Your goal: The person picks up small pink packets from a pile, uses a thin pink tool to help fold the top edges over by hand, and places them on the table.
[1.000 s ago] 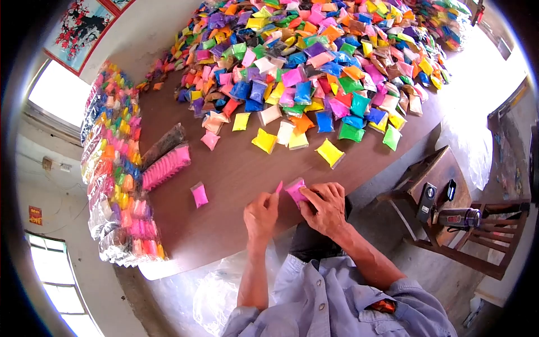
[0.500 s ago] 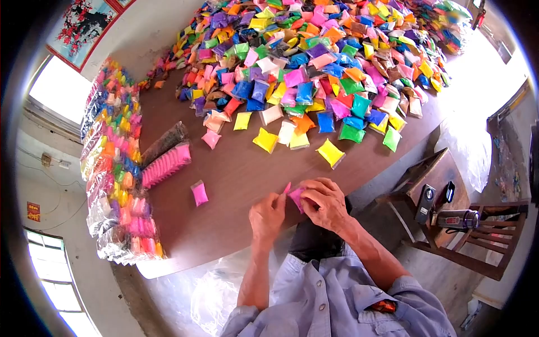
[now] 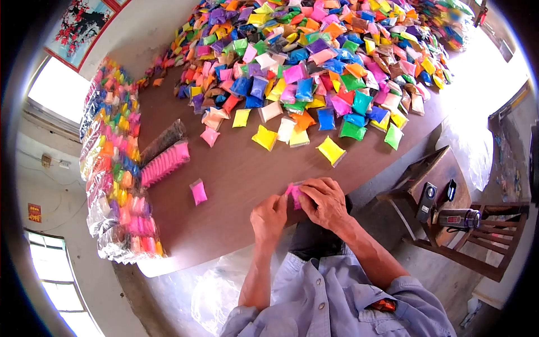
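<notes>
A small pink packet (image 3: 296,196) is between my two hands, over the near edge of the brown table (image 3: 224,219). My right hand (image 3: 324,202) has its fingers closed on the packet's right side. My left hand (image 3: 270,213) is closed in a pinch at its upper left, against something pink; whether this is the packet itself or a separate piece is too small to tell. Another pink packet (image 3: 199,192) lies alone to the left. Farther left, a row of pink packets (image 3: 165,164) lies beside a dark clear-wrapped bundle (image 3: 164,142).
A large heap of coloured packets (image 3: 303,73) covers the table's far side. Bagged packets (image 3: 120,180) line its left edge. At the right, a wooden stool (image 3: 449,174) holds a flask (image 3: 458,219) and a dark device (image 3: 426,199). Clear plastic (image 3: 216,292) lies below the table.
My left hand has moved slightly right, closer to my right hand. The pink thing at its fingertips now meets the packet, where a gap showed before. The view has shifted slightly.
</notes>
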`<state>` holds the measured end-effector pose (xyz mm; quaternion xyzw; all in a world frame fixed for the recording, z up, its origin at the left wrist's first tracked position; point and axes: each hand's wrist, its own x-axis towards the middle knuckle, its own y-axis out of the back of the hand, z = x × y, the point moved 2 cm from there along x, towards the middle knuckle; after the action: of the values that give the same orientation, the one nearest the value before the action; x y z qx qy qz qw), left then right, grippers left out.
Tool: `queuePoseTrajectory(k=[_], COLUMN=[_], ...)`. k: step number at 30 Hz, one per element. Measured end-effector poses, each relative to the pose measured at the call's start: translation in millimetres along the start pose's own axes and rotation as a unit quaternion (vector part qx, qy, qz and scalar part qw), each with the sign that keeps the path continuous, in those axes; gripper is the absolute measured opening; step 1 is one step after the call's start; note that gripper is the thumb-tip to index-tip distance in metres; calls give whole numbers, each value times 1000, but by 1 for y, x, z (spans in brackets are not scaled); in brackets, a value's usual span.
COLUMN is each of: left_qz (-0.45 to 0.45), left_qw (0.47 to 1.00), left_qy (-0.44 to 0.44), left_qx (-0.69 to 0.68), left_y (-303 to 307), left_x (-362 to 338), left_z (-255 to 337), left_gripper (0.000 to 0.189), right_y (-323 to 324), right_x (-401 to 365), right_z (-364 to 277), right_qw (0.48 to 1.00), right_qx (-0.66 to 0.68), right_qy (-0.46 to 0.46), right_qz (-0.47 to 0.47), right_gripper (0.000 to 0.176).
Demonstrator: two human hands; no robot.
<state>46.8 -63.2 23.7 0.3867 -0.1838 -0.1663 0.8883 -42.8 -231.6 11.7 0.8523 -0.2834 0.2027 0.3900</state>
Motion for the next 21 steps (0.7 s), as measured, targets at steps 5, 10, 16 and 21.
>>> queuePoseTrajectory(k=[5, 10, 16, 21], left_qz=[-17, -32, -5, -19], left_qw=[997, 994, 1000, 998], left_qy=[47, 13, -25, 24], left_qx=[-55, -105, -10, -60], left_y=[12, 9, 0, 14], left_x=[7, -14, -3, 0], left_z=[0, 13, -7, 3], left_gripper=[27, 27, 26, 28], right_y=[-2, -2, -1, 3], right_x=[-2, -1, 2, 3], right_z=[3, 2, 1, 0], right_qw=[1000, 1000, 1000, 1000], right_qx=[-9, -4, -1, 0], right_qy=[2, 1, 2, 2], right_qz=[5, 8, 13, 20], right_gripper=[22, 19, 19, 18])
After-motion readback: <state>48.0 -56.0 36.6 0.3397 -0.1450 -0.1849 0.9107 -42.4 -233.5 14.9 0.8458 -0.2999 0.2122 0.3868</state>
